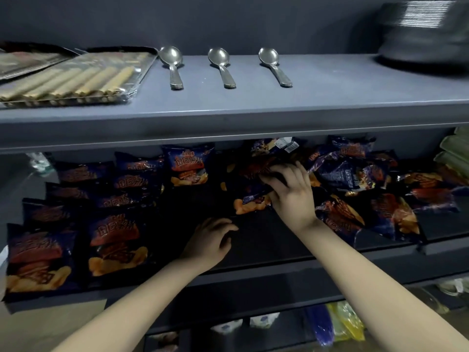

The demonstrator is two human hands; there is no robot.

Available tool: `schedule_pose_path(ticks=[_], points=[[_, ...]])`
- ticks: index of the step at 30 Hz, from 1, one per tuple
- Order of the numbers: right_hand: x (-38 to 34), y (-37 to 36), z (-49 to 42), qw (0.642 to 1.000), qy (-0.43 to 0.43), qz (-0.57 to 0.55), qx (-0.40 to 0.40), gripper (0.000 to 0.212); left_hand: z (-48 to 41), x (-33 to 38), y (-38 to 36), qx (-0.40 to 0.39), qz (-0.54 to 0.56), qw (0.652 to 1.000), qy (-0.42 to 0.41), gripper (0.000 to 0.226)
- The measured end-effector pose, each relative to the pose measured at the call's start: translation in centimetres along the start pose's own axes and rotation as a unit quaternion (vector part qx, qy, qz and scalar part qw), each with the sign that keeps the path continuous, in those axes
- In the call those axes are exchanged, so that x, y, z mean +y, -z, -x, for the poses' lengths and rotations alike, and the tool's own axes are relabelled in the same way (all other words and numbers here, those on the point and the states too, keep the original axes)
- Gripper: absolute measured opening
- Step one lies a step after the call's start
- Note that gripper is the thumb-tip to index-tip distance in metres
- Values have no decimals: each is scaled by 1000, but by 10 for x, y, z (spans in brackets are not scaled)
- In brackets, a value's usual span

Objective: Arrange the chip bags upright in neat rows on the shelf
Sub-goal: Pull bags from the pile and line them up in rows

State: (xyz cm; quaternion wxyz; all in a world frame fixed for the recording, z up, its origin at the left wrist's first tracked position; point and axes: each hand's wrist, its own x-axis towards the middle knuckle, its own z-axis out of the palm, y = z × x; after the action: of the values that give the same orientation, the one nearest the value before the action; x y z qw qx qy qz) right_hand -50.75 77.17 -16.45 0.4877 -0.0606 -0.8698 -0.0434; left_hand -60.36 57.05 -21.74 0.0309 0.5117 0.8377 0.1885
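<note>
1. Right hand (289, 191) reaches deep into the shelf (266, 241), its grip curled round a chip bag (250, 203) at mid-shelf.
2. Left hand (210, 240) sits nearer the front edge, grip loosely curled, empty.

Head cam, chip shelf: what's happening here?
A person is tidying the middle shelf. The right hand grips one chip bag near the shelf's centre, at the edge of a jumbled heap on the right. The left hand hangs open over a bare stretch of shelf, holding nothing. On the left, bags already stand in upright rows. The job looks partly done.
</note>
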Motion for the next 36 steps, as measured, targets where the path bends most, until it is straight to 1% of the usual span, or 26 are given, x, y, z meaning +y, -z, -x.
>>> schedule_pose_path(ticks=[2,3,4,5,6,7,9,11,13,15,17,18,19,20,21,23,24,25,26,27,28,29,30,32,33,36], points=[[-11,7,-4,999,-3,-41,0,32,3,2,3,12,100,994,46,31],[-17,11,-6,998,-19,-66,-8,28,5,4,5,14,164,983,78,30],[-26,16,-7,993,-54,-105,-21,24,5,6,6,17,223,969,103,29],[-35,22,-7,981,-110,-157,-36,22,4,5,7,27,271,955,120,29],[-43,27,-8,959,-179,-214,-54,23,3,5,7,39,314,939,136,30],[-50,30,-7,928,-247,-269,-78,22,2,4,8,49,357,921,151,33],[-58,32,0,857,-360,-348,-124,20,2,4,12,66,427,883,184,43],[-62,34,7,797,-433,-402,-122,20,4,5,17,84,467,855,209,51],[-67,40,9,748,-485,-439,-110,24,7,2,20,104,476,845,221,55],[-69,46,12,713,-519,-455,-121,35,9,-5,23,123,477,842,220,50],[-66,47,18,693,-538,-456,-151,42,10,-9,28,137,494,832,213,40],[-65,47,22,688,-539,-454,-173,39,9,-9,31,141,503,827,207,36],[-65,47,25,682,-541,-453,-194,31,9,-7,34,145,507,826,198,34],[-66,47,28,678,-541,-449,-216,21,10,-6,37,146,500,833,185,36],[-67,46,29,677,-541,-441,-235,14,12,-4,40,145,473,853,167,41],[-69,44,32,684,-544,-424,-237,12,19,3,47,120,358,922,85,61],[-71,43,32,683,-553,-420,-228,16,23,7,49,99,278,955,26,69],[-73,41,33,675,-567,-421,-214,26,26,10,50,82,191,977,-35,75],[-73,39,33,663,-578,-432,-200,35,27,15,50,68,106,988,-87,78],[-73,37,34,655,-582,-443,-190,42,28,19,48,51,31,991,-119,80],[-74,35,33,654,-577,-454,-184,45,28,22,44,36,-29,991,-129,82],[-75,33,32,651,-572,-465,-179,46,28,25,39,32,-75,988,-130,84],[-77,34,29,640,-574,-481,-172,45,27,27,36,35,-107,985,-129,86],[-80,34,24,602,-583,-523,-155,41,26,28,32,62,-126,983,-117,90],[-82,36,21,587,-582,-543,-151,41,25,26,31,92,-117,982,-114,90],[-81,40,18,572,-556,-577,-177,36,22,23,36,140,-55,984,-94,86]])
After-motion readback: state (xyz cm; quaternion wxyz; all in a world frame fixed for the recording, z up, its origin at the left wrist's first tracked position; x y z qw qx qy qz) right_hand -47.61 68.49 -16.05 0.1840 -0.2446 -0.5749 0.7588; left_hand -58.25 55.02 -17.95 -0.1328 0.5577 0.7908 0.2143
